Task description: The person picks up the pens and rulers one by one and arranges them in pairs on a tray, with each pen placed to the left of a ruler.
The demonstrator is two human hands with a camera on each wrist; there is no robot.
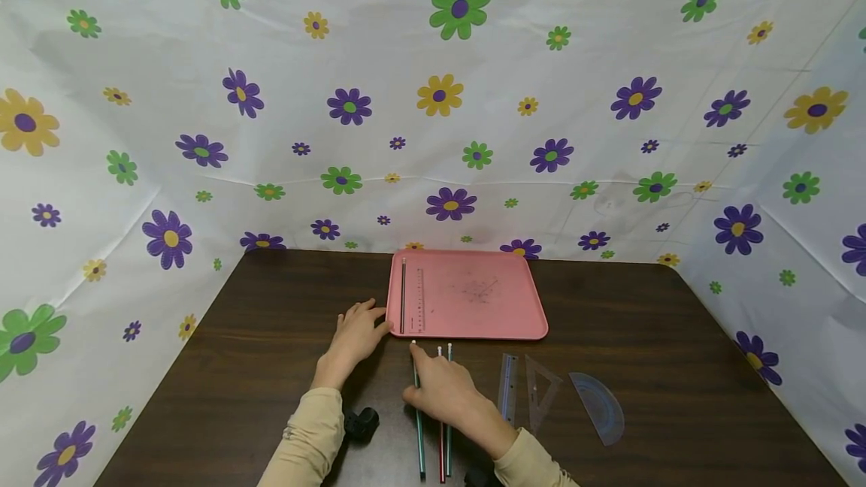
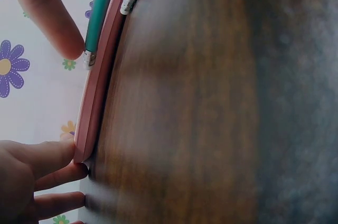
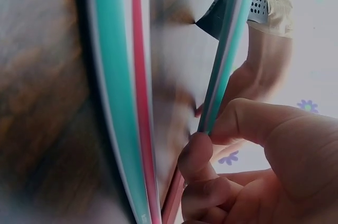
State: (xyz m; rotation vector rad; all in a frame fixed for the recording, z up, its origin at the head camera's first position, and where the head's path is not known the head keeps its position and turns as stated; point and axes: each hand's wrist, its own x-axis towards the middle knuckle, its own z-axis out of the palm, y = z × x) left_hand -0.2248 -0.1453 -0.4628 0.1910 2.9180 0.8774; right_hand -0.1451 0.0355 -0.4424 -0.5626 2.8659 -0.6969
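Observation:
My right hand (image 1: pixel 449 389) pinches a green pencil (image 3: pixel 224 55) between thumb and fingers. Its white eraser end (image 2: pixel 88 59) points at the front rim of the pink tray (image 1: pixel 487 322), near the left corner. My left hand (image 1: pixel 355 337) touches that corner with its thumb, the other fingers extended beside it. Beneath the right hand lie a red pencil (image 1: pixel 442 453) and another green pencil (image 1: pixel 449 434), side by side on the table. Inside the tray, at its left, a dark pencil (image 1: pixel 403 295) and a clear ruler (image 1: pixel 419 299) lie parallel.
To the right of my right hand lie a bluish clear ruler (image 1: pixel 507 385), a clear set square (image 1: pixel 541 389) and a clear blue protractor (image 1: pixel 598 408). A flowered cloth (image 1: pixel 460 134) rises behind the dark wooden table (image 1: pixel 271 322). A black wrist device (image 1: pixel 361 424) sits by the left sleeve.

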